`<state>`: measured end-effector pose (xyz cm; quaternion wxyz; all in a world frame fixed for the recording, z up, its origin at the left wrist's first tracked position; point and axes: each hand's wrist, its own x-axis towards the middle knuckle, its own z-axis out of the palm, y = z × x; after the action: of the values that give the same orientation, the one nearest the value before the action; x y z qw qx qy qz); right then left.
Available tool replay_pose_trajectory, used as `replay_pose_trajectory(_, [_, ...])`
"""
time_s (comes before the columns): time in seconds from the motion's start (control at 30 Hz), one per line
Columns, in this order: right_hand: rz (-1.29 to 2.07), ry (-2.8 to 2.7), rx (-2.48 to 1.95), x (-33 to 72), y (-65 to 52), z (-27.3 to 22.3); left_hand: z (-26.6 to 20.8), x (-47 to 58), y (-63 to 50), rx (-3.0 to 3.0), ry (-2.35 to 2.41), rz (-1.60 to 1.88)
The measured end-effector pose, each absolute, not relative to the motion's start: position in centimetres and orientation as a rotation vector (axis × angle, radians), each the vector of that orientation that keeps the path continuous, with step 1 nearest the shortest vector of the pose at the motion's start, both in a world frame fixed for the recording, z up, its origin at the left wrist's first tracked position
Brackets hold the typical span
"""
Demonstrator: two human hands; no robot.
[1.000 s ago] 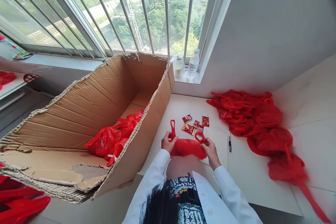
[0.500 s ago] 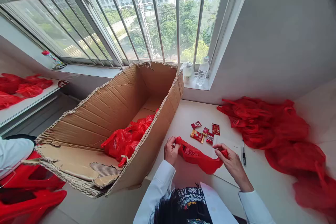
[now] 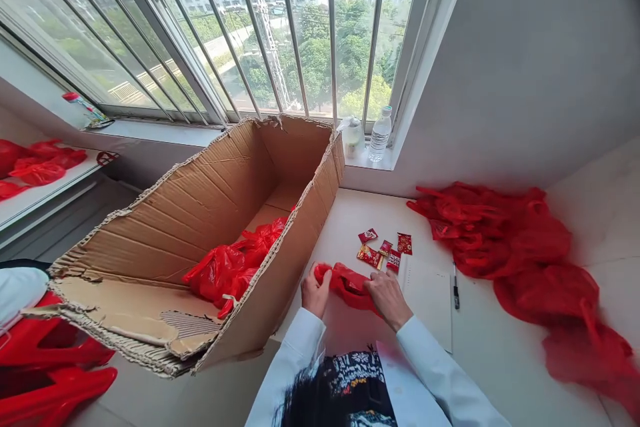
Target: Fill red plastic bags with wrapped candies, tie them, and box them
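1. Pinching the left end of the red bag (image 3: 345, 285), the left hand (image 3: 316, 290) has thumb and fingers pressed together on the fabric.
2. Closed on the bag's right part, the right hand (image 3: 390, 295) shows its back; its fingertips are partly hidden.
3. The bag hangs slack between the two hands, at the near side of the white table (image 3: 345, 220).
4. Five small red packets (image 3: 385, 247) lie loosely grouped on the table, just beyond the bag.
5. To the right of the right hand lies white paper (image 3: 430, 310), with a pen (image 3: 455, 293) just beside its right edge.
6. Farther right, a long heap (image 3: 500, 227) of red bags spreads along the wall, its near end blurred.
7. Left of the hands stands an open box (image 3: 215, 187) with ragged cut edges; shiny red bundles (image 3: 225, 270) lie inside, against its right wall.
8. On the far sill (image 3: 170, 133), a clear bottle (image 3: 380, 137) stands upright near the box's far right corner.
9. At far left, more red bundles rest on another table (image 3: 95, 163).
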<state>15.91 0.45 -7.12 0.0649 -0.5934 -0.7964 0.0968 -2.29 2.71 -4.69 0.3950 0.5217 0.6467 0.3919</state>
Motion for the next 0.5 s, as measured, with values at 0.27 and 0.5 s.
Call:
replay_pose_trajectory(0.27, [0.127, -2.169, -1.703, 18.4, -2.0, -5.0, -4.6, -1.8, 1.3, 0.936, 1.487, 1.023])
replay_pose_trajectory(0.5, [0.180, -2.299, -1.667, 12.1, -0.8, -5.7, -3.7, -0.6, 1.8, 1.004, 1.421, 0.984])
